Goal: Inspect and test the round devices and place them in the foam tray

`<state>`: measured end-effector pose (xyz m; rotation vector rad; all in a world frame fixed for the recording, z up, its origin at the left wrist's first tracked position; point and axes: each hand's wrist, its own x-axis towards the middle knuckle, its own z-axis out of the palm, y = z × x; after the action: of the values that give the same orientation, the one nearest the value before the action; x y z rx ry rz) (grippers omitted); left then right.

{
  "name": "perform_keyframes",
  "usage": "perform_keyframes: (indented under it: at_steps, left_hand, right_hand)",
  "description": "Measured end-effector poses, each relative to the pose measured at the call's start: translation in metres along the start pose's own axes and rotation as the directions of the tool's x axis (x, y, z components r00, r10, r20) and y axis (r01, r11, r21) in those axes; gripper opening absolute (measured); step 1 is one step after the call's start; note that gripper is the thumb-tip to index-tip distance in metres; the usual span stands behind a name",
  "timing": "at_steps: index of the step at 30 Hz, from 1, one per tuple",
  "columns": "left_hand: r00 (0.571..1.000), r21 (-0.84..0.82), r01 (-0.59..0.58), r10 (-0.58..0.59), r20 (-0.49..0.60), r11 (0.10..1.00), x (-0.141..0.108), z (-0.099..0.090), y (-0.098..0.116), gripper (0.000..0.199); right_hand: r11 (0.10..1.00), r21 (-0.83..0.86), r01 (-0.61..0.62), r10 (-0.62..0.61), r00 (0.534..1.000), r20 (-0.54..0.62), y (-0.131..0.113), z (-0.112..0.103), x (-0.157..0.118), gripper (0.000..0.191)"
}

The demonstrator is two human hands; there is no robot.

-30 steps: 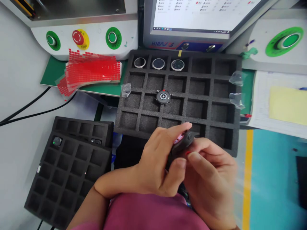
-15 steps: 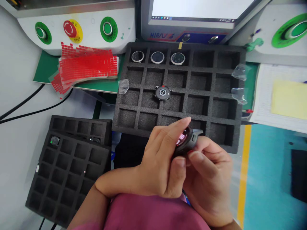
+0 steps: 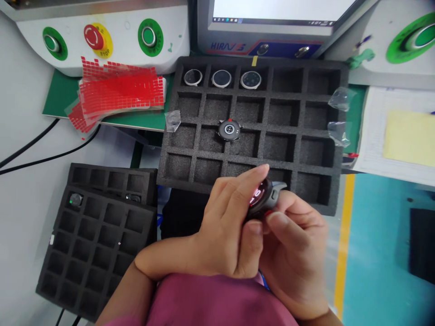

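Note:
My left hand (image 3: 227, 226) is wrapped round a dark round watch (image 3: 263, 197) with a lit display, held above the near edge of a black foam tray (image 3: 234, 158). Against the watch's lower right side, the thumb and fingers of my right hand (image 3: 295, 249) pinch together near a small red spot; what lies between them is hidden. Another watch body (image 3: 229, 130) lies back side up on the tray's dividers, a red mark at its top edge. Three round watches with silver rims, one of them at the middle (image 3: 222, 79), sit in the tray's back row.
Red sticker sheets (image 3: 118, 90) lie on the green surface at left. Two smaller foam trays, the upper one (image 3: 98, 226) holding a watch (image 3: 75, 199), are at lower left. Behind stand a monitor (image 3: 265, 40) and a panel with a red stop button (image 3: 93, 37). Papers (image 3: 377, 136) lie at right.
The view has shifted slightly, so the tray and surroundings sit a little further left and up. Both hands keep nearly the same hold on the watch.

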<state>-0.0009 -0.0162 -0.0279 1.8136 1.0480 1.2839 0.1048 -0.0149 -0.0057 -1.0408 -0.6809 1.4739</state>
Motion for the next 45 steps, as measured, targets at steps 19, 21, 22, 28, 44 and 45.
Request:
perform_keyframes:
  at_steps: [19,21,22,28,44,45]
  left_hand:
    - [0.989,0.001,-0.009,0.009,-0.150,1.000,-0.005,0.004,-0.003,0.050]
    - [0.990,-0.007,0.000,-0.001,-0.144,1.000,-0.004,0.003,-0.003,0.050]
    - [0.990,-0.013,0.004,-0.006,-0.141,1.000,-0.003,0.002,-0.003,0.050]
    - [0.990,-0.188,0.044,-0.068,-0.124,0.981,0.002,-0.005,-0.001,0.049]
    - [0.925,-0.195,0.377,-0.358,0.126,0.905,0.009,-0.025,0.008,0.020]
    - [0.942,-0.164,0.332,-0.316,0.117,0.929,0.009,-0.026,0.008,0.020]
  right_hand:
    - [0.988,0.145,-0.058,0.049,0.997,0.060,0.015,0.007,-0.002,0.049]
    - [0.981,0.185,-0.054,0.043,0.997,0.065,0.017,0.009,-0.002,0.049]
    - [0.981,0.186,-0.064,0.050,0.996,0.076,0.017,0.010,-0.002,0.048]
    - [0.993,0.118,-0.027,0.002,0.979,0.203,0.010,0.001,0.004,0.033]
    - [0.961,-0.209,0.180,-0.140,0.971,0.193,0.004,-0.008,0.009,0.015]
    - [0.967,-0.177,0.186,-0.150,0.969,0.196,0.005,-0.008,0.009,0.013]
